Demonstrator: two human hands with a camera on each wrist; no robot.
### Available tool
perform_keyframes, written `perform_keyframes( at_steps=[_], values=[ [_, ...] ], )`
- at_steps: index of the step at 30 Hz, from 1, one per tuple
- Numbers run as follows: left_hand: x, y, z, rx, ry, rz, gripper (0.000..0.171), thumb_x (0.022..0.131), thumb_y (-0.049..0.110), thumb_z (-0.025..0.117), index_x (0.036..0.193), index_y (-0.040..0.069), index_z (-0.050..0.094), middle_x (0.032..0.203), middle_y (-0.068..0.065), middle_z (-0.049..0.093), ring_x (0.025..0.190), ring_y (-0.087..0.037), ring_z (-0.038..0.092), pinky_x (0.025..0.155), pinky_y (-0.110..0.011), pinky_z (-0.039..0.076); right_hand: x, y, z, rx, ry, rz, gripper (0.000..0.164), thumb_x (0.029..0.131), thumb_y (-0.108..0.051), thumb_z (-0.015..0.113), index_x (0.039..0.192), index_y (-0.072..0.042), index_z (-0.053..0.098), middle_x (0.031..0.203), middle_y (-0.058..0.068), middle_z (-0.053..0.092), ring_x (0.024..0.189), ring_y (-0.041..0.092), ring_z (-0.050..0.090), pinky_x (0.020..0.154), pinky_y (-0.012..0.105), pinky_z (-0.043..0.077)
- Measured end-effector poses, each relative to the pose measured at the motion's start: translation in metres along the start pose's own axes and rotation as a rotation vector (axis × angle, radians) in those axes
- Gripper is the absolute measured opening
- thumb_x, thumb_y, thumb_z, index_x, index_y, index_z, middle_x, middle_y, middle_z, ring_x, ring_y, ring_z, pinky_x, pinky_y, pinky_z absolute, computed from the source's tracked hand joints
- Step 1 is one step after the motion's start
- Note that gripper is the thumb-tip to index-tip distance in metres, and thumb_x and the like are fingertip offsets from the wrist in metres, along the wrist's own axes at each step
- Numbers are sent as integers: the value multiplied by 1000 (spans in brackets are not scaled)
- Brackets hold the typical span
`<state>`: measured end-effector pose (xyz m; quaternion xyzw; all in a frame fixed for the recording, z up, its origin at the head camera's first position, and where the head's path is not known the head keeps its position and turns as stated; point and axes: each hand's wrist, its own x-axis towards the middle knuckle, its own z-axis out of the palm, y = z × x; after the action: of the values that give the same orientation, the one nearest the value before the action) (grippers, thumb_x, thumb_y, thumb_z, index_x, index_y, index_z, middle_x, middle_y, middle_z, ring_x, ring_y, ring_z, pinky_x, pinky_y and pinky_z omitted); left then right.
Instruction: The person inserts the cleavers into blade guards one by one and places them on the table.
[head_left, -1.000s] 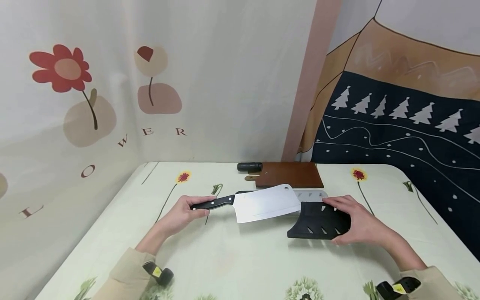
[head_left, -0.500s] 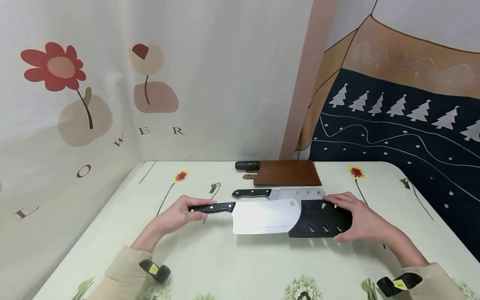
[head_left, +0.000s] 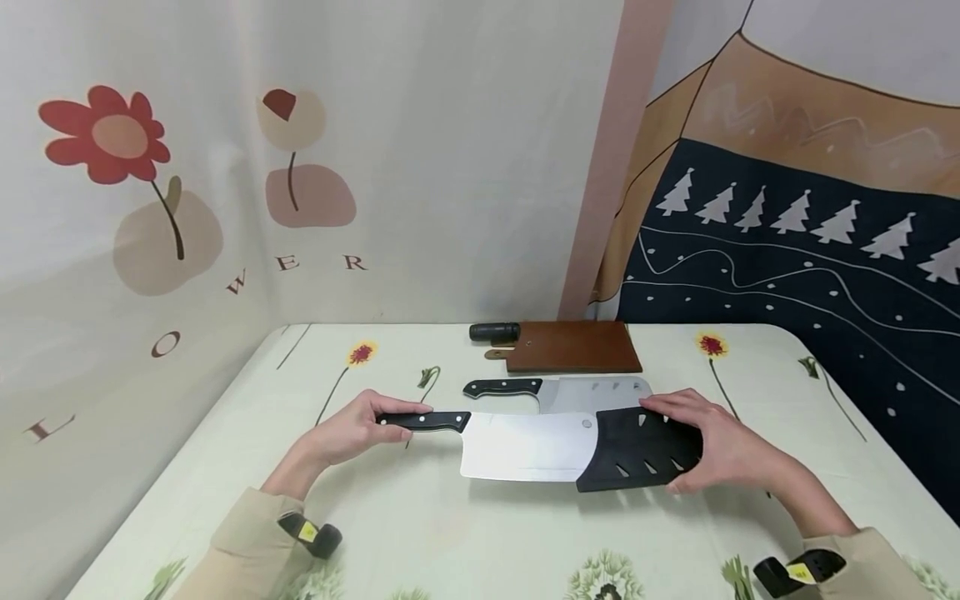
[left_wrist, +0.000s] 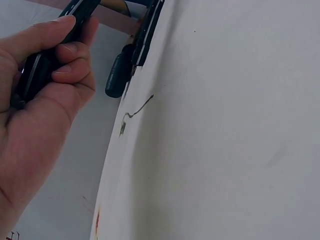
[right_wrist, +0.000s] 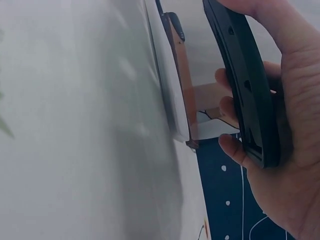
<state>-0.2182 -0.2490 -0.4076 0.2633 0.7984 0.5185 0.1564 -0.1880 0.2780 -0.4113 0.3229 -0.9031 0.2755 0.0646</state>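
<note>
My left hand (head_left: 352, 429) grips the black riveted handle of a cleaver (head_left: 528, 446), held level above the table. Its broad blade points right, and the far end meets the curved mouth of a black blade sheath (head_left: 645, 450); part of the tip is hidden there. The right hand (head_left: 712, 442) pinches that slotted sheath by its right end, between thumb below and fingers above. In the left wrist view, curled fingers wrap the handle (left_wrist: 37, 75). From the right wrist, the sheath (right_wrist: 247, 90) appears edge-on between thumb and fingers.
Behind the held cleaver a second cleaver (head_left: 592, 390) lies on the table, handle to the left. Farther back are a brown wooden-looking board (head_left: 577, 347) and a black cylindrical handle (head_left: 494, 333). A floral cloth covers the table (head_left: 450, 533); printed curtains hang behind.
The cleaver has levelled from a tilt and come down in line with the sheath, its tip meeting the sheath's mouth. The second cleaver's handle has come into sight. Both hands keep their hold.
</note>
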Motion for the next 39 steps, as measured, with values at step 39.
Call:
perform_keyframes(
  at_steps=[39],
  values=[
    [8,12,17,-54,56,-39,42,92,1,71,134,-4,65,111,-17,69,76,-12,51,66,-23,39,6,-10,2,-25,24,-27,102,51,-36,100,141,-9,61,136,9,60,120,19,51,87,51,50]
  ],
)
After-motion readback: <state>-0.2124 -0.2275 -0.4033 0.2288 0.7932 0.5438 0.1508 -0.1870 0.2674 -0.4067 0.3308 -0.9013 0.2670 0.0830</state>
